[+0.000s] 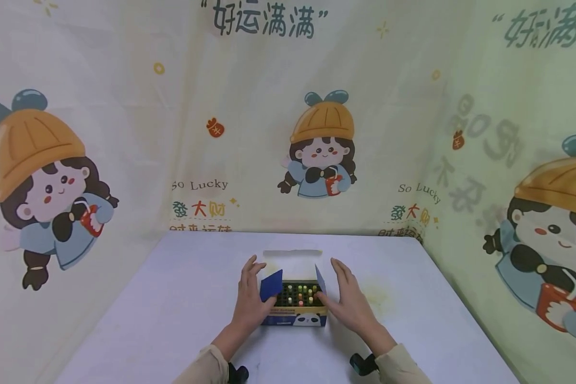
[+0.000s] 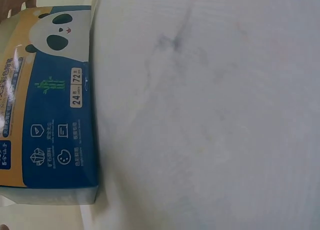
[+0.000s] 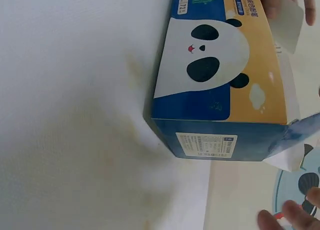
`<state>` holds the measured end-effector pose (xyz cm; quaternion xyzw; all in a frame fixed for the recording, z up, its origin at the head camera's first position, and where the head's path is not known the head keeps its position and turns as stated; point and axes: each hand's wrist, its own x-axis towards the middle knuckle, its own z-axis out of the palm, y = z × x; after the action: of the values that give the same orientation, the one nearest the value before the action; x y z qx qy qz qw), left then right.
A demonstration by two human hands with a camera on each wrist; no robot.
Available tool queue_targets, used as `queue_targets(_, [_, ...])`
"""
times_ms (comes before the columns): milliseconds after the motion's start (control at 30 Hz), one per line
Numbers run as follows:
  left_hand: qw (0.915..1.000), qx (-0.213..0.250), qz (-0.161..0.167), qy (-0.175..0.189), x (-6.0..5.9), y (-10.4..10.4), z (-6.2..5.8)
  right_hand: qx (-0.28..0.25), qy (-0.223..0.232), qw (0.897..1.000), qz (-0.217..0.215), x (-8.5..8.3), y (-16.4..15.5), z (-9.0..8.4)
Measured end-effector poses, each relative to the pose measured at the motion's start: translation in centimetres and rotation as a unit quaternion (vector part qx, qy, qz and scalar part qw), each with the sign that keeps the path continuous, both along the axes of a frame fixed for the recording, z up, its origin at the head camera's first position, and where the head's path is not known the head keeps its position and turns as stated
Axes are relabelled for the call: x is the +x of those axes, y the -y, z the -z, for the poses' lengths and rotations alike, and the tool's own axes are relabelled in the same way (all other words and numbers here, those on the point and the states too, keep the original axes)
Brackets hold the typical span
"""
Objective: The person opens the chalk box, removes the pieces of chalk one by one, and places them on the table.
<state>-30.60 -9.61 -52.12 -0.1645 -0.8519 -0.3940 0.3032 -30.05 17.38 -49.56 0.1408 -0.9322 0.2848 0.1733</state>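
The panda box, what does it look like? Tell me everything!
The panda box looks like cardboard, blue and orange, with a panda face printed on its front. It lies flat on the white table, lid and side flaps open, showing small coloured tips in a dark tray. The left hand touches its left side; the right hand is at its right.

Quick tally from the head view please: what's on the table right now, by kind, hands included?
Hands: 2, the left hand and the right hand, one at each side of the box
Open panda-print box: 1
Raised blue side flaps: 2
Coloured pieces standing inside the box: several, too small to count
Total: 5 countable items, plus the pieces
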Motion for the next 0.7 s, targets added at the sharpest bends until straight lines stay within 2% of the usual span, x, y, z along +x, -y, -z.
queue_targets(233, [0.9946,-0.011,0.006,-0.103,-0.7,1.0,-0.1,-0.002,-0.103,0.995,-0.005,-0.3,-0.2,0.0])
queue_targets(467, [0.9900,0.003,-0.023,-0.139,-0.6,1.7,0.6,0.017,-0.188,0.982,-0.014,-0.9,-0.5,0.7])
queue_targets(567, [0.9865,0.007,-0.048,-0.157,-0.7,2.0,1.1,0.035,-0.197,0.980,-0.002,-0.9,-0.5,0.9])
queue_targets(700, [0.9834,0.009,-0.073,-0.166,-1.0,2.3,1.3,0.061,-0.168,0.983,0.029,-0.7,-0.5,1.0])
